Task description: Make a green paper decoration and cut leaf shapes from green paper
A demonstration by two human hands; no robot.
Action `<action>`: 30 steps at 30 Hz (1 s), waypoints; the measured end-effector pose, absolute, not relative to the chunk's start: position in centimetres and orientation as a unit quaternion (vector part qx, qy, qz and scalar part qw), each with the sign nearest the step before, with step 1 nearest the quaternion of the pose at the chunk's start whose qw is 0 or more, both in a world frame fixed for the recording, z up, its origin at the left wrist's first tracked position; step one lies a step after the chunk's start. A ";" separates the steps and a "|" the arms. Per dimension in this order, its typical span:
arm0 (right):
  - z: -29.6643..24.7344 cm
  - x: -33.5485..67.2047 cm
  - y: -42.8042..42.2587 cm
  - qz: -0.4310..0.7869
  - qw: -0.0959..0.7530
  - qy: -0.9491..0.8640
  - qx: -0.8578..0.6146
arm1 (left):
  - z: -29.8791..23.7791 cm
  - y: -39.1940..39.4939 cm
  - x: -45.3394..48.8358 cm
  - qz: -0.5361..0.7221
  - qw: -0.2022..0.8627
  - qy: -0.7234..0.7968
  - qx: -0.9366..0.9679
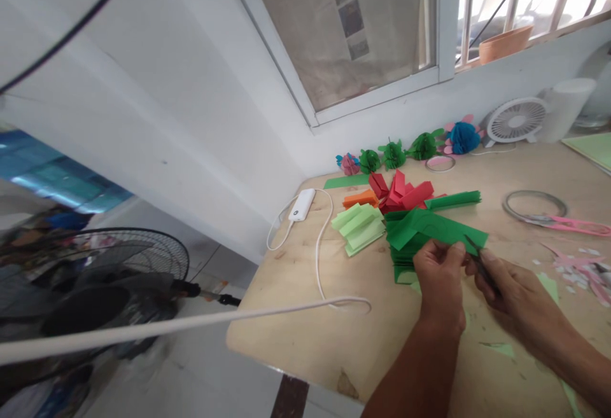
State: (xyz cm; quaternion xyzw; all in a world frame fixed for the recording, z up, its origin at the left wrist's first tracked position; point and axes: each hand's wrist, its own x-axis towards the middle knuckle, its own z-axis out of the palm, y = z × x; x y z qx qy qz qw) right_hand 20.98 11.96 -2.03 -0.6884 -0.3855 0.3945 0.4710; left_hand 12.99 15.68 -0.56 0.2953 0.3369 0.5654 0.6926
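My left hand [439, 281] pinches the edge of a stack of folded green paper [410, 240] on the plywood table [296, 316]. My right hand [510, 294] grips a small pair of dark scissors [483, 270], whose blades meet the paper's edge near my left fingers. The scissor handles are hidden inside my right hand. Just beyond the green stack lie folded red paper [401, 192], folded orange paper [360, 198], and folded light green paper [358, 230].
Paper pom-poms [424, 146] line the wall behind the table. A white power bank [301, 205] and its cable lie left. Pink-handled scissors [577, 225], a wire ring [534, 205] and paper scraps [577, 271] lie right. The table's corner drops toward a floor fan [95, 278].
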 end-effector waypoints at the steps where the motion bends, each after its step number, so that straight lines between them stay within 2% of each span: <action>1: -2.1 21.0 12.0 0.394 0.472 -0.388 -0.687 | -0.6 15.7 13.0 0.565 0.693 0.339 0.293; 30: -2.0 20.9 12.0 0.388 0.475 -0.390 -0.687 | -0.8 16.0 13.4 0.559 0.688 0.359 0.292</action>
